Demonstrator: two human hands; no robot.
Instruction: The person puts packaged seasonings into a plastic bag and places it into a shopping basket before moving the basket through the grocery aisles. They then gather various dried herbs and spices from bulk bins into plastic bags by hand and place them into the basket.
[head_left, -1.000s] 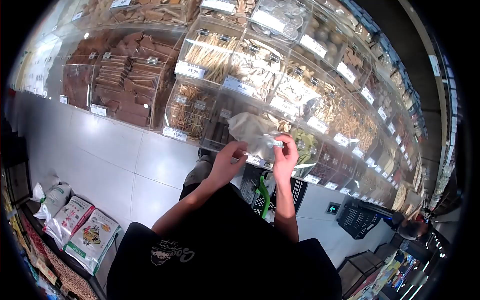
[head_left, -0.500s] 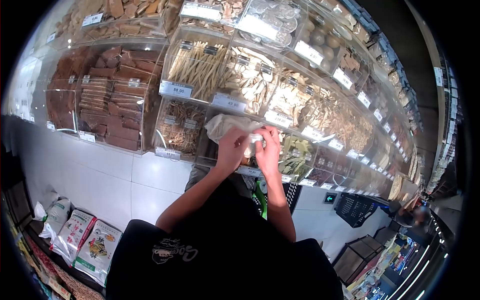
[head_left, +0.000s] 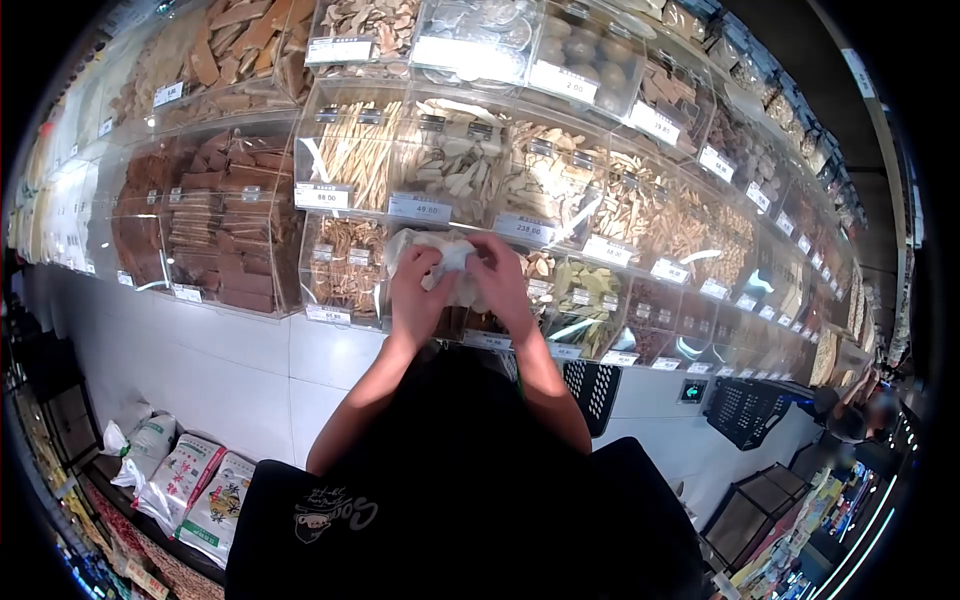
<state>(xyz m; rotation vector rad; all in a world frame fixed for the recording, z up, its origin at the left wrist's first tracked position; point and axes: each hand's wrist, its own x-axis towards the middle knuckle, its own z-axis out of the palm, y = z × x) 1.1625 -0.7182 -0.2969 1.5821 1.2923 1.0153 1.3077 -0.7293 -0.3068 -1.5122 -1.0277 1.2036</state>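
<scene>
A thin, whitish plastic bag (head_left: 452, 256) is bunched up between my two hands, in front of the lower row of clear bins. My left hand (head_left: 418, 292) grips its left side with the fingers curled in. On the other side, my right hand (head_left: 500, 283) pinches the gathered plastic, its fingertips close to those of the left. What the bag holds, if anything, I cannot make out. Right of my hands is a bin of dried green leaves (head_left: 583, 290); on the left, one of thin brown roots (head_left: 347, 250).
Stacked clear bins hold brown slabs (head_left: 238, 215), pale sticks (head_left: 360, 140) and white slices (head_left: 455, 165), with price tags along the edges. A black shopping basket (head_left: 590, 392) is below on the right, another basket (head_left: 745, 412) farther off. Printed sacks (head_left: 180, 475) lie at lower left.
My hands and the bag have shifted left and slightly up in the view. The bag looks more bunched between the hands. The view itself has turned a little.
</scene>
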